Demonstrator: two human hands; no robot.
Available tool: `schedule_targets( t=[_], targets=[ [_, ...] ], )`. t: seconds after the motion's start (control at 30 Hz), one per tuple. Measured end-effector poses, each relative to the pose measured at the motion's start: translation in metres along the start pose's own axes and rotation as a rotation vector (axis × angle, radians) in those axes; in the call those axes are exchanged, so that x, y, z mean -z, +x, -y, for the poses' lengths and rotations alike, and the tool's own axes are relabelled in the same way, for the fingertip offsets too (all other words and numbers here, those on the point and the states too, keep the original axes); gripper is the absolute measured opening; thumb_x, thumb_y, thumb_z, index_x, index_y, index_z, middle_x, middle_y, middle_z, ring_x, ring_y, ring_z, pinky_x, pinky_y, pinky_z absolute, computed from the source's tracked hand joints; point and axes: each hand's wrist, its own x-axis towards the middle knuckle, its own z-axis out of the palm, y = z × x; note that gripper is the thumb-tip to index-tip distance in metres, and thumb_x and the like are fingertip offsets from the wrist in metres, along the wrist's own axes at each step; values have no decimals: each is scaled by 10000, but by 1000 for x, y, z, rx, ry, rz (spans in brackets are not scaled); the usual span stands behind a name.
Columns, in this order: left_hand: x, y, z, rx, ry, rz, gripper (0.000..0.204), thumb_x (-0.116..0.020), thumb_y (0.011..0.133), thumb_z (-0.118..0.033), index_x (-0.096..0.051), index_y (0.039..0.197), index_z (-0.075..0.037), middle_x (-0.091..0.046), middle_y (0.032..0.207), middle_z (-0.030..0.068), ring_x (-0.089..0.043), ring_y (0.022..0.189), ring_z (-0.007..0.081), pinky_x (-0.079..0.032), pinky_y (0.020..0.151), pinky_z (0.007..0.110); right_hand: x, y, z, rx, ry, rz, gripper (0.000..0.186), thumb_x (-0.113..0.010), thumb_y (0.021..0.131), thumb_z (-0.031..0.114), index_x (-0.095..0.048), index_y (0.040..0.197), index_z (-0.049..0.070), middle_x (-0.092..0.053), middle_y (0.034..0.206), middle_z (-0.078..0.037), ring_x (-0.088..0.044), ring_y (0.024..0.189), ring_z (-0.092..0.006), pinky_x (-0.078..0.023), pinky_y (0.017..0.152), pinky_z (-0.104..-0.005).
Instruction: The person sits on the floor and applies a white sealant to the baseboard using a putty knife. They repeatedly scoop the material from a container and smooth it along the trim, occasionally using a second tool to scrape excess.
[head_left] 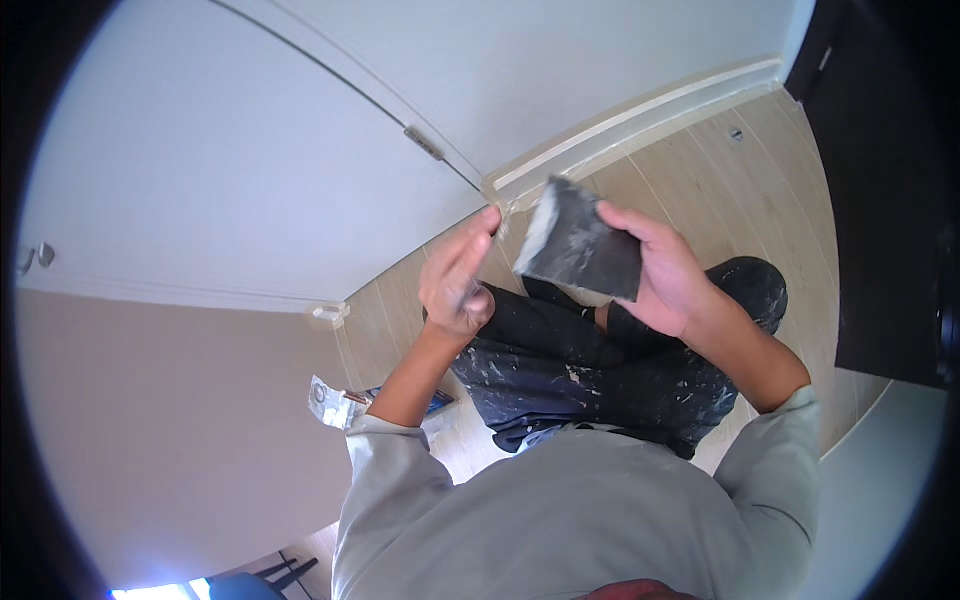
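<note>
My right hand (672, 268) grips a dark grey piece of sandpaper (585, 243) by its right side, thumb along the upper edge. Whitish dust marks its dark face, and a pale strip shows along its left edge. To the left of the sandpaper, and apart from it, my left hand (458, 280) is raised with its fingers stretched out and nothing held in it. Both hands are above my paint-spattered dark trousers (590, 375), in front of the white door.
Ahead stands a white door (250, 150) with a metal hinge (424, 143); a white baseboard (640, 125) runs right from it. A small packet (335, 405) lies on the wood floor (720, 185) by my left arm. A dark door (880, 220) is at right, a beige wall (180, 420) at left.
</note>
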Motion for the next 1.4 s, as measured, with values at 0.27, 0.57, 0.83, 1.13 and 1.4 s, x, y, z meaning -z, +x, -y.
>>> schedule_targets(
  t=[0.27, 0.57, 0.83, 1.13, 1.4],
  targets=[
    [16, 19, 37, -246, 145, 548, 400, -672, 726, -52, -663, 1122, 6, -684, 1044, 180, -688, 987, 322, -573, 799, 348, 22, 11, 14, -51, -3, 47, 353, -488, 988, 243, -559, 1217, -15, -652, 1126, -119, -638, 1062, -217, -494, 961, -370],
    [58, -111, 71, 1648, -578, -264, 441, -451, 1029, -381, -569, 1261, -26, -667, 1146, 78, -664, 1015, 248, -553, 846, 342, 217, 147, 78, 557, 152, -175, 440, -507, 989, 217, -392, 1374, 39, -581, 1278, -116, -590, 1151, -264, -495, 936, -485],
    [101, -164, 31, 1810, -748, -795, 295, -525, 1002, -293, -622, 1125, -43, -696, 1095, 81, -689, 965, 181, -600, 802, 313, 397, 232, 174, 1039, -314, -971, 372, -621, 915, 132, -577, 1267, 20, -672, 1118, -113, -633, 1062, -253, -473, 889, -353],
    [88, -157, 30, 1812, -569, -771, 317, -519, 1005, -289, -613, 1157, -27, -691, 1112, 102, -694, 948, 199, -606, 772, 288, 453, 266, 232, 1145, -918, -1186, 315, -614, 904, 144, -635, 1192, 19, -664, 1089, -212, -637, 1024, -334, -470, 902, -374],
    [100, -160, 33, 1805, -755, -634, 355, -471, 1024, -285, -584, 1231, -20, -650, 1209, 123, -640, 1087, 196, -557, 917, 296, 459, 280, 256, 1209, -1006, -1160, 271, -597, 904, 123, -649, 1148, 20, -654, 1079, -184, -623, 1015, -345, -472, 895, -380]
  ],
)
